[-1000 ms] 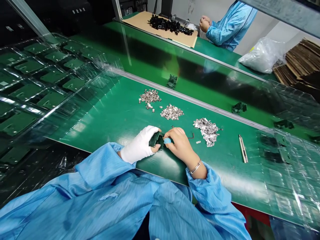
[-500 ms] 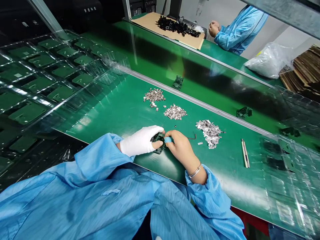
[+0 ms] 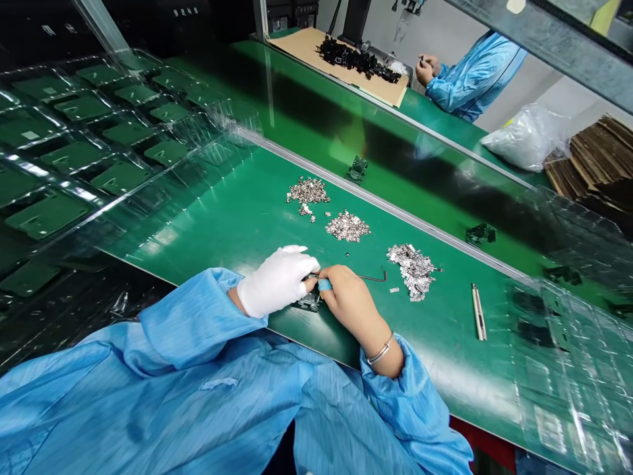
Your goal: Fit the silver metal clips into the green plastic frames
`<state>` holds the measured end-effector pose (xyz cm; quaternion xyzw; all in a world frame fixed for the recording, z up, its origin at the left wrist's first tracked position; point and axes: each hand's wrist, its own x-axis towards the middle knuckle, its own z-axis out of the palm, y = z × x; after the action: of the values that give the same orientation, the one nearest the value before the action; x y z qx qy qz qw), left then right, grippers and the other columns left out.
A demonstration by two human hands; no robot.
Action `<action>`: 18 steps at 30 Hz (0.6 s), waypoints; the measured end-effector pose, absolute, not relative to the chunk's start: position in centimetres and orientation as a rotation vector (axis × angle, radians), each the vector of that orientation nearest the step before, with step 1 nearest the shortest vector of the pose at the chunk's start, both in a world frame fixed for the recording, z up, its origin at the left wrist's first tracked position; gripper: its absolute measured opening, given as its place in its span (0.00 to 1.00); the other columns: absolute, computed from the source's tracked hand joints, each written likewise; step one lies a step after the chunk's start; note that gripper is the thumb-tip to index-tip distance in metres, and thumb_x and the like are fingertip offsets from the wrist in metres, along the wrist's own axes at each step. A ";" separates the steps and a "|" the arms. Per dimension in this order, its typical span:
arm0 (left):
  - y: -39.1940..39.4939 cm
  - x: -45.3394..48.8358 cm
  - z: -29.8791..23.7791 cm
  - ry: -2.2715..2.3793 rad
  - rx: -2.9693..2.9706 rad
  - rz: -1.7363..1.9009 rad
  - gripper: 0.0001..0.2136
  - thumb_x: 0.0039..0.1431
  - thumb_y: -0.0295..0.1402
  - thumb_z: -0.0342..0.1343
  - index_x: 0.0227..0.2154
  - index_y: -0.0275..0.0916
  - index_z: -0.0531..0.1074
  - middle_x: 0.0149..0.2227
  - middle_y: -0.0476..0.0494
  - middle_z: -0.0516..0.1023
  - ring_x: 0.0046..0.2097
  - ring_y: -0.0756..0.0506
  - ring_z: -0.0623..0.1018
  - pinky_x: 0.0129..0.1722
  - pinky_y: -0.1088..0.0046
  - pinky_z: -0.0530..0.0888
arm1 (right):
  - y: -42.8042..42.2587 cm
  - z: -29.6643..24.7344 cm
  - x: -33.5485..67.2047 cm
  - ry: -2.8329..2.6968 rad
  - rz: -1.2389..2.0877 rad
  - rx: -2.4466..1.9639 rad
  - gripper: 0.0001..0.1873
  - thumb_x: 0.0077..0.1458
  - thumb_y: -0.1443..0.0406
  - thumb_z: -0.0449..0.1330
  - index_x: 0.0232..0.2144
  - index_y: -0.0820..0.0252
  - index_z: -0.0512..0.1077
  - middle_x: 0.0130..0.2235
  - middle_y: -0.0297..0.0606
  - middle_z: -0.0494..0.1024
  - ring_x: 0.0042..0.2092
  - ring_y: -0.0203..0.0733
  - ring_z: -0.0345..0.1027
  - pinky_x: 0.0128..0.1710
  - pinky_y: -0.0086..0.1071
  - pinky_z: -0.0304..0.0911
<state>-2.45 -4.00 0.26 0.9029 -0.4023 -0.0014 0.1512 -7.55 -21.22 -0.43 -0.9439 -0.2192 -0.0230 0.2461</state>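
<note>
My left hand (image 3: pixel 277 280), in a white glove with bare fingertips, is closed on a small dark green part with an open frame (image 3: pixel 308 302), low over the table edge. Its fingers cover the part's upper side. My right hand (image 3: pixel 352 298) is bare, with a blue finger cover (image 3: pixel 325 284) on one finger. Its fingers are pinched together against the left fingertips; whatever they hold is hidden. A thin dark L-shaped rod, like a hex key (image 3: pixel 372 278), shows beyond my right knuckles. I cannot tell whether the hand touches it.
Three piles of small metal pieces lie ahead: left (image 3: pixel 308 190), middle (image 3: pixel 347 226), right (image 3: pixel 413 270). A cutter-like tool (image 3: pixel 478 312) lies right. Clear plastic trays (image 3: pixel 554 369) stand right, and trays with green parts (image 3: pixel 47 214) left. Across a rail (image 3: pixel 395 206), a co-worker's hands (image 3: pixel 427 68) show.
Both hands have shifted slightly, and the dark green part has tilted, with its lower side showing below my left fingers. More of the L-shaped rod shows. The co-worker's hands have moved slightly.
</note>
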 end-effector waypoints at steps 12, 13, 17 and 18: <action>-3.3 -2.0 0.0 -0.955 2.410 -0.078 0.14 0.60 0.35 0.49 0.46 0.36 0.69 0.46 0.39 0.76 0.50 0.41 0.74 0.56 0.60 0.67 | -21.4 0.0 -7.2 -0.244 -0.031 -2.522 0.07 0.52 0.72 0.50 0.33 0.58 0.66 0.33 0.37 0.74 0.35 0.41 0.67 0.35 0.31 0.60; -3.0 -2.0 -0.1 -0.892 2.353 -0.058 0.18 0.61 0.38 0.49 0.51 0.36 0.66 0.51 0.37 0.72 0.54 0.40 0.72 0.56 0.61 0.67 | -21.7 -0.1 -7.1 -0.143 -0.022 -2.521 0.07 0.53 0.71 0.50 0.33 0.58 0.66 0.32 0.36 0.74 0.33 0.40 0.67 0.33 0.30 0.59; -2.7 -2.8 -0.7 -0.890 2.290 -0.036 0.28 0.54 0.39 0.57 0.55 0.33 0.60 0.58 0.32 0.65 0.59 0.37 0.67 0.58 0.58 0.65 | -23.1 -1.0 -6.8 -0.002 0.097 -2.566 0.11 0.52 0.72 0.50 0.36 0.58 0.68 0.30 0.35 0.74 0.31 0.40 0.66 0.32 0.30 0.57; -2.7 -3.1 -0.8 -0.913 2.317 -0.060 0.27 0.52 0.37 0.58 0.54 0.33 0.62 0.57 0.32 0.66 0.58 0.36 0.68 0.58 0.58 0.66 | -23.5 -1.2 -6.8 -0.028 0.109 -2.577 0.11 0.52 0.73 0.50 0.36 0.58 0.68 0.31 0.35 0.74 0.32 0.40 0.67 0.33 0.30 0.58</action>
<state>-3.08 -2.73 -0.84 0.8814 -0.3472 -0.0228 0.3194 -6.75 -23.46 -1.24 -0.9599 -0.0103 0.0404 0.2772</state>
